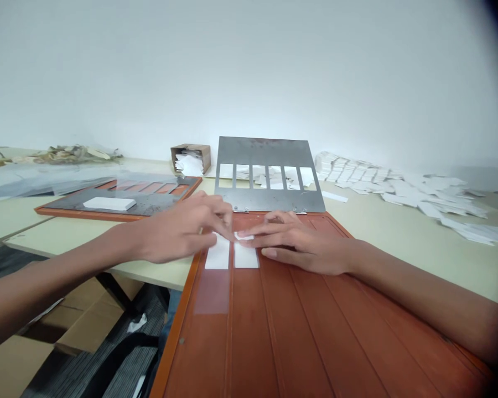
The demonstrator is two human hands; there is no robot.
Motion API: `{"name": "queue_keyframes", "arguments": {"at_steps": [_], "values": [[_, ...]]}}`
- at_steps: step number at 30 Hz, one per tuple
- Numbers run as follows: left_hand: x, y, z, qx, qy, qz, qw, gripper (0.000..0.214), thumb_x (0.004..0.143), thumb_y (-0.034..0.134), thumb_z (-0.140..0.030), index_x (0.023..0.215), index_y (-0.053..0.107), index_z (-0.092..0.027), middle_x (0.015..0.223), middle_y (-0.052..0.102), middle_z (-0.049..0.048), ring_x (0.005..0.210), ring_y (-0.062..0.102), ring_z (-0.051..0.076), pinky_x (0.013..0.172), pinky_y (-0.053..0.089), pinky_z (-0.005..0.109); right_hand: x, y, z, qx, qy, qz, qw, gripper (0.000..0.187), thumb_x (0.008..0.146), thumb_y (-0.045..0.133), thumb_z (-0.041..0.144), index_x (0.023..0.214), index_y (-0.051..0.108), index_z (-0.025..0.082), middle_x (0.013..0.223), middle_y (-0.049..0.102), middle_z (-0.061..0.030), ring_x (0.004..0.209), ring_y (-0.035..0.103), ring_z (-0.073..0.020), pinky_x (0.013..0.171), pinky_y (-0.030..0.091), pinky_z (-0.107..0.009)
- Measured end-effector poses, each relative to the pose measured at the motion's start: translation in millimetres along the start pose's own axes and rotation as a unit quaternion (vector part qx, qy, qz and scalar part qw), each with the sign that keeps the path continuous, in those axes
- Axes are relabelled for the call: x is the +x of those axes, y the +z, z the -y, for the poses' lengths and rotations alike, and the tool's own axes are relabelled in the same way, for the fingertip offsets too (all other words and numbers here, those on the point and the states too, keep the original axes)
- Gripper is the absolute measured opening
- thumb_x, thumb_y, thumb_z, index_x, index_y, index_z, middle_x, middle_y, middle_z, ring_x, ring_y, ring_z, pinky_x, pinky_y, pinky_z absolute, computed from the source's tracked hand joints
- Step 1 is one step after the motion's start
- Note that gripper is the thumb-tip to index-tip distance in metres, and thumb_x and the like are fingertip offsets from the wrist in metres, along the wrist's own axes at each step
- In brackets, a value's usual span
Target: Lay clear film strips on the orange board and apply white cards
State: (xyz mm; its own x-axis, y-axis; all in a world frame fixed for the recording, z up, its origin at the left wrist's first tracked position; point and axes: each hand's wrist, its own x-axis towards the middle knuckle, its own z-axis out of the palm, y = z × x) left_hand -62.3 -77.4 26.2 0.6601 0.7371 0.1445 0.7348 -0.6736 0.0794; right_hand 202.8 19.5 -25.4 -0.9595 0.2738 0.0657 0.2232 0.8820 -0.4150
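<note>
Head view: near the board's (315, 342) far-left corner, right hand (301, 243) rested unclenched on a card (246, 257); left hand (186, 225), grip unclear, alongside.

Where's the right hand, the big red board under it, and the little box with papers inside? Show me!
Right hand (301, 243): head view, on the back of the hand.
Red board (289, 320): head view, on its bare surface between two grooves.
Box (206, 159): head view, on its side wall.

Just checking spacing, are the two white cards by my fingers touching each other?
Apart: in the head view, the red board shows between the left card and the right card.
</note>
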Motion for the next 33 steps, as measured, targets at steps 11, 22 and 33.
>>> {"name": "queue_keyframes", "arguments": {"at_steps": [11,22,33], "values": [[-20,21.5,56,0.021,-0.072,0.006,0.997,0.041,0.108,0.034,-0.033,0.141,0.056,-0.044,0.170,0.016,-0.0022,0.155,0.013,0.034,0.118,0.013,0.070,1,-1,0,-0.006,-0.026,-0.003,1.000,0.045,0.104,0.044,0.051,0.145,0.054,0.038,0.157,0.046,0.0027,0.144,0.026,-0.0304,0.117,0.014,-0.055],[-14,20.5,50,-0.005,-0.043,-0.111,0.993,0.036,0.104,0.045,-0.031,0.135,0.063,-0.030,0.164,0.035,0.0062,0.148,0.033,0.033,0.118,0.024,0.064,-1,0,-2,-0.021,-0.049,-0.013,0.998,0.046,0.102,0.048,0.049,0.146,0.052,0.038,0.159,0.043,0.0012,0.144,0.025,-0.0316,0.117,0.018,-0.057],[-25,36.5,-60,0.004,0.018,-0.140,0.990,0.035,0.086,0.043,-0.006,0.105,0.070,-0.016,0.109,0.073,0.0107,0.100,0.065,0.024,0.097,0.053,0.040,1,0,1,-0.020,-0.044,-0.022,0.999,0.043,0.104,0.044,0.049,0.145,0.054,0.039,0.162,0.037,0.0041,0.146,0.024,-0.0298,0.119,0.017,-0.055]]}}
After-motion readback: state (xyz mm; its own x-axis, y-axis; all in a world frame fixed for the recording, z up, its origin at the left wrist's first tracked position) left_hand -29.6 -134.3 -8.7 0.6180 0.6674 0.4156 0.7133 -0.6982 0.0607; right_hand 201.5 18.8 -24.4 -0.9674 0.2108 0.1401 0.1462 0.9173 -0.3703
